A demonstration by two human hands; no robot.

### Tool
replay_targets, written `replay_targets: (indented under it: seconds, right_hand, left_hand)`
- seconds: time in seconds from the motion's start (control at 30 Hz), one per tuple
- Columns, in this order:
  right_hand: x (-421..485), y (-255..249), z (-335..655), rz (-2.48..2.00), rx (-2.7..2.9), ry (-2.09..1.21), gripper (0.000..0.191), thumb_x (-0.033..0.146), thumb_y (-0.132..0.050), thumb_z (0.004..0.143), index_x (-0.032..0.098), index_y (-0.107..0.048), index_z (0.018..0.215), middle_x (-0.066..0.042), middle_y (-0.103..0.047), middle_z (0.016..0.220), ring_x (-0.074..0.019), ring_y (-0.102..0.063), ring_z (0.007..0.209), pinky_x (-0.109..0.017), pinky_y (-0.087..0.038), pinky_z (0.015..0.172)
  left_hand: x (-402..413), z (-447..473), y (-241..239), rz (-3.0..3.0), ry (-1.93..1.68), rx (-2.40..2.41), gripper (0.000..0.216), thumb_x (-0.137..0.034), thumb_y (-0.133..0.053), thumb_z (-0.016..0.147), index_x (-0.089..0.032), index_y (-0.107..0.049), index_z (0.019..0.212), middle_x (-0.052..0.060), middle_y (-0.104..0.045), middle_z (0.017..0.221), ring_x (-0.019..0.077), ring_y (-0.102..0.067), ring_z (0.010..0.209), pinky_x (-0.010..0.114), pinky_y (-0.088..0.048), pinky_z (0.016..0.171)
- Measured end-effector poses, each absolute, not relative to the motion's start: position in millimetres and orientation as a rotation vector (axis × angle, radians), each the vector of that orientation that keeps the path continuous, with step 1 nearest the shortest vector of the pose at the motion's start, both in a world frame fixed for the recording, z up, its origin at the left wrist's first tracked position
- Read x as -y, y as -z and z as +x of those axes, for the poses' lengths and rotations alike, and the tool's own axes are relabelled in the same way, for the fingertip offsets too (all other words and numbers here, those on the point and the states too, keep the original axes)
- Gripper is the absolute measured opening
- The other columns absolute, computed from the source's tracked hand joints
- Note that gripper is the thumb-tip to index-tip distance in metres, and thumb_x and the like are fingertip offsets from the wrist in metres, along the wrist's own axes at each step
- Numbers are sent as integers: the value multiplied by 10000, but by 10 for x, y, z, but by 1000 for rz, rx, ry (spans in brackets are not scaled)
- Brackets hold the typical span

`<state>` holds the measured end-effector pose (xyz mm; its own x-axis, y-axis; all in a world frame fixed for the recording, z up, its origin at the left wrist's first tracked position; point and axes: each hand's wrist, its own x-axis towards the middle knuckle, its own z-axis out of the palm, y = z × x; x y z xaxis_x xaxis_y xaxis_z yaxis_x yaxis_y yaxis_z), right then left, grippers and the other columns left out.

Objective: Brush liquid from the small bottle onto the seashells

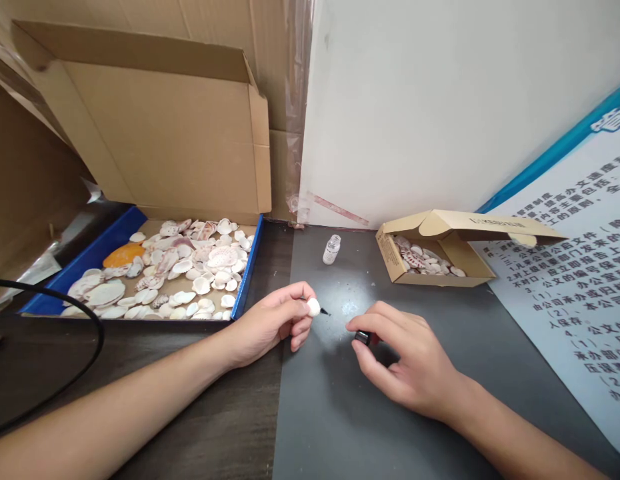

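My left hand (pixel 275 323) is closed around a small white seashell (pixel 313 307), pinching it between thumb and fingers just above the dark grey mat (pixel 340 413). A thin dark tip pokes out beside the shell. My right hand (pixel 405 360) is closed on a small black object (pixel 362 337), held low over the mat and a hand's width from the shell. A small clear glass vial (pixel 331 249) stands upright on the mat behind both hands.
A large open cardboard box with blue sides (pixel 247 267) holds several shells at the left. A small open cardboard box (pixel 440 257) with shells sits at the right. A black cable (pixel 85 313) loops at the left. A printed poster (pixel 580 267) leans on the right.
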<state>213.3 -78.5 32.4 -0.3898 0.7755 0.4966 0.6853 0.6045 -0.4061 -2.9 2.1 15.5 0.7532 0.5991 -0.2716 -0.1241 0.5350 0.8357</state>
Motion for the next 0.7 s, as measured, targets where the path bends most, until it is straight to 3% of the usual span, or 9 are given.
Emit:
replay_targets:
  seconds: [0.23, 0.7]
  right_hand:
    - [776, -308, 2138, -1070, 2195, -192, 168, 124, -561, 912, 187, -611, 1060, -26, -660, 826, -128, -593, 618, -255, -473, 583]
    - [780, -306, 2138, -1157, 2155, -154, 101, 127, -560, 899, 183, -619, 958, -3, -607, 748, -115, -562, 567, -246, -450, 551]
  left_hand:
    - [-17, -33, -167, 928, -463, -583, 118, -217, -596, 848, -190, -483, 827, -82, -448, 540, 70, -443, 478, 209, -350, 522]
    - [-16, -36, -149, 932, -457, -588, 134, -225, -593, 869, -190, -476, 814, -85, -440, 543, 64, -438, 479, 209, -346, 528]
